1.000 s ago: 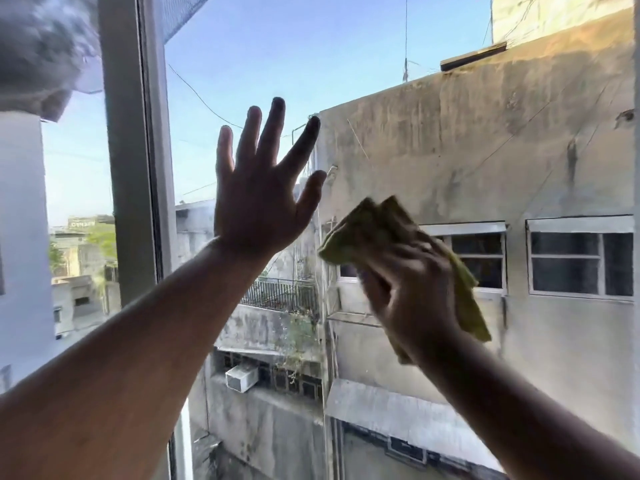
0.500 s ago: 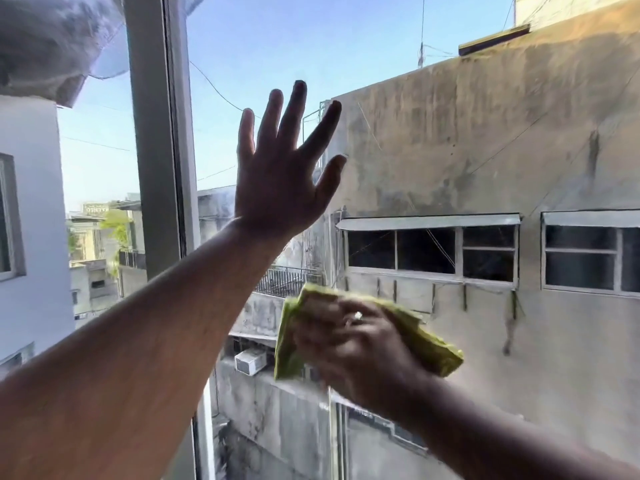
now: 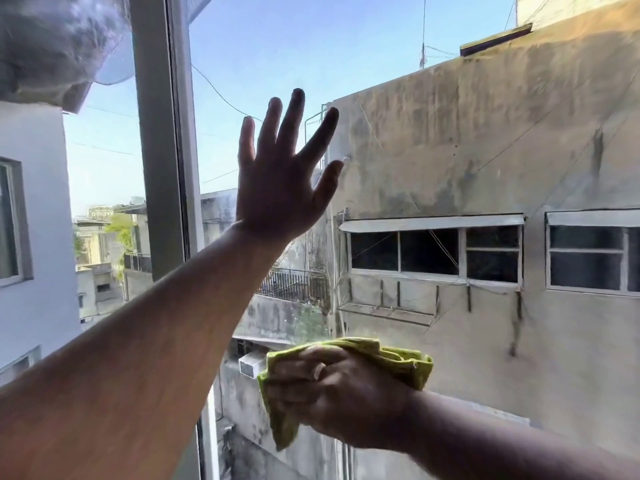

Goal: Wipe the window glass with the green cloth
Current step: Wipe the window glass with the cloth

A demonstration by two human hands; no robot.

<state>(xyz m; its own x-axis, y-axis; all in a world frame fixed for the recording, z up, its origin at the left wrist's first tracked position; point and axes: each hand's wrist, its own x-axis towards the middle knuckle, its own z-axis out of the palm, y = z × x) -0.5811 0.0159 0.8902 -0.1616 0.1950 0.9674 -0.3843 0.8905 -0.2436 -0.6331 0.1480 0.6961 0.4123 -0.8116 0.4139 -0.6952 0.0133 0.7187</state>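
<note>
The left hand (image 3: 280, 188) braced wide-spread at twelve o'clock while the right hand (image 3: 332, 393) pressed the green cloth (image 3: 398, 362) to the window glass (image 3: 433, 150) at six.

Bare forearms, no sleeves; ring (image 3: 319, 370) on the right hand (image 3: 341, 393)

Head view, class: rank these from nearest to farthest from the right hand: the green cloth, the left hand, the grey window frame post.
1. green cloth: under the right hand.
2. left hand: above it, fingers spread.
3. window frame post: far left.
</note>
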